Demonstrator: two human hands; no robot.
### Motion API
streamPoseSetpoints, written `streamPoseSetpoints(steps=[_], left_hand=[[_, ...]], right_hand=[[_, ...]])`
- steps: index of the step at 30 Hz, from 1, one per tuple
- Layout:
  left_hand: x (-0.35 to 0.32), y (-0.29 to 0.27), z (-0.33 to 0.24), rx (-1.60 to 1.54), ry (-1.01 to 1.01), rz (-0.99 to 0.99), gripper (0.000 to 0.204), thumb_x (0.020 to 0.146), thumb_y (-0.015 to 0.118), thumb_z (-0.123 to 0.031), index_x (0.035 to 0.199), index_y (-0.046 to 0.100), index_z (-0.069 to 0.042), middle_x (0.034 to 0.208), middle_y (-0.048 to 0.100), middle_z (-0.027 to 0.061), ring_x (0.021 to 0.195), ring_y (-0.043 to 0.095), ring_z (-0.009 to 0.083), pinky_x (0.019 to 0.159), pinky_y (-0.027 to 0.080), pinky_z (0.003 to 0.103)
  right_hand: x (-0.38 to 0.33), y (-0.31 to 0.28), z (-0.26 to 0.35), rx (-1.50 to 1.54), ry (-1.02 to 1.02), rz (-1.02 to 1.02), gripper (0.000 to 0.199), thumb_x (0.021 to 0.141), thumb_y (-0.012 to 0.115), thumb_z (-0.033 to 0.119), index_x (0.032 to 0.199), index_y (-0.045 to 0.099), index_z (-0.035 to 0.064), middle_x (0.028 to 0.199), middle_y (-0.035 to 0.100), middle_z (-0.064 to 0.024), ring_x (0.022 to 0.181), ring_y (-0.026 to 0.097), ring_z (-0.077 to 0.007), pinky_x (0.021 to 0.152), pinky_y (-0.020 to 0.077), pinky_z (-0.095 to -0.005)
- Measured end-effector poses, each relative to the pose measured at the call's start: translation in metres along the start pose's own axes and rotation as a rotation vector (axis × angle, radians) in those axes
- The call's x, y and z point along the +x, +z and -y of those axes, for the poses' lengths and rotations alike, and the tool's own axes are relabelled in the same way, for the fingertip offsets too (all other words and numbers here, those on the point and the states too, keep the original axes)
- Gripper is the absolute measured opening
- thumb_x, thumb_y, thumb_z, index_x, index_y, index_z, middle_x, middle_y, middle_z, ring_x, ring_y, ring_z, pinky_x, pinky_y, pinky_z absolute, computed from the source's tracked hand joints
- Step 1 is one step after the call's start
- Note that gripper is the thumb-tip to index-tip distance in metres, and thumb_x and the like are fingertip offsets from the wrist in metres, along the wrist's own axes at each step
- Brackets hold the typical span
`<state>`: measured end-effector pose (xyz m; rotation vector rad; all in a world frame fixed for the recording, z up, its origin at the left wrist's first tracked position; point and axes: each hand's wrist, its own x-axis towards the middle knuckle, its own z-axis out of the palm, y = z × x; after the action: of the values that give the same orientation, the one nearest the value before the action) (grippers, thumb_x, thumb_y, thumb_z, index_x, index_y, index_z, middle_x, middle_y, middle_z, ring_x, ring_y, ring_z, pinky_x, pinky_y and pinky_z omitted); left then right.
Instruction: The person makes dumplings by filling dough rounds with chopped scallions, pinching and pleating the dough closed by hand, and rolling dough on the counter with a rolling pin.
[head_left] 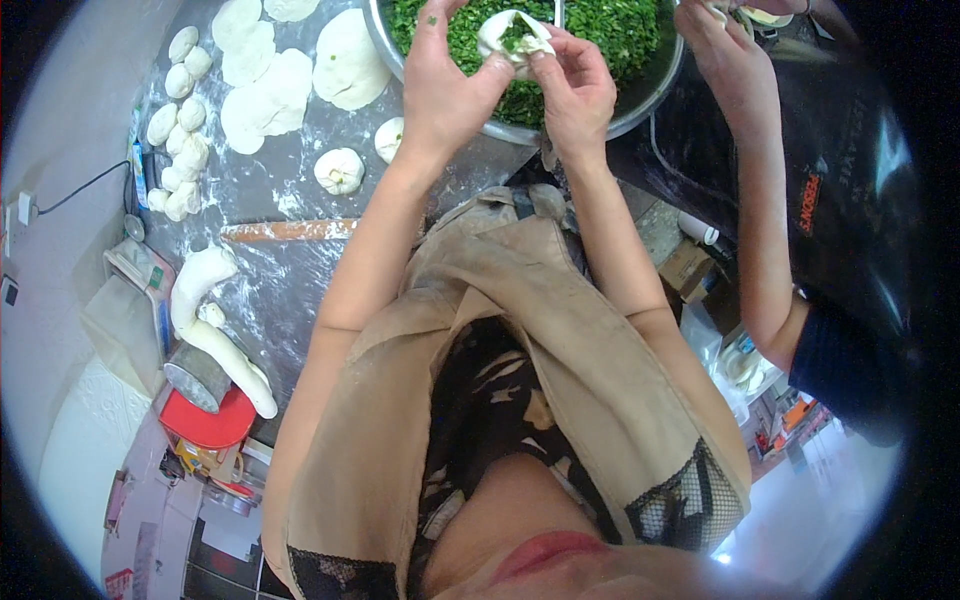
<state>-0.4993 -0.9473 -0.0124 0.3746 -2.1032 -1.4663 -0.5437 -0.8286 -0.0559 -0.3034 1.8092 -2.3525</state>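
My left hand [447, 98] and my right hand [580, 98] hold a filled dough bun [492, 36] between them. Its white wrapper is gathered partway, and green filling shows through the opening on top. Fingers of both hands pinch the wrapper's edge. The bun is held over a large metal bowl [632, 126] of chopped greens [615, 35]. Left of the bowl, a pleated closed bun [339, 171] sits on the floured table [290, 190], with another bun [389, 140] beside my left forearm.
Flat dough rounds [352, 60] and small dough balls [178, 80] lie at the far left. A wooden rolling pin [290, 231] and a long dough rope [215, 335] are nearer, beside a metal canister [198, 377]. At the right, a co-worker's hand [728, 60] reaches beside the bowl.
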Motion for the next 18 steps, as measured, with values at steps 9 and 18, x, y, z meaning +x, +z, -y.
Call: streamPoseSetpoints(steps=[9, 18], left_hand=[[-0.001, -0.009, 0.017, -0.833, -0.693, 0.215, 0.043, 0.085, 0.054, -0.005, 0.126, 0.045, -0.003, 0.108, 0.057, 0.0096, 0.09, 0.061, 0.0183, 0.074, 0.057, 0.036], [-0.004, -0.007, 0.018, -0.754, -0.711, 0.147, 0.039, 0.085, 0.049, -0.003, 0.124, 0.049, -0.006, 0.103, 0.06, 0.0082, 0.085, 0.062, 0.0152, 0.068, 0.056, 0.031]], right_hand=[[-0.003, 0.007, 0.001, -0.051, -0.057, 0.11, 0.017, 0.082, 0.06, -0.002, 0.097, 0.053, -0.0018, 0.116, 0.055, -0.0149, 0.103, 0.056, -0.0175, 0.084, 0.0482, -0.0269], [-0.004, 0.015, 0.004, -0.141, -0.096, 0.098, 0.015, 0.078, 0.064, 0.002, 0.092, 0.058, 0.0007, 0.115, 0.057, -0.0124, 0.097, 0.058, -0.0139, 0.072, 0.0517, -0.024]])
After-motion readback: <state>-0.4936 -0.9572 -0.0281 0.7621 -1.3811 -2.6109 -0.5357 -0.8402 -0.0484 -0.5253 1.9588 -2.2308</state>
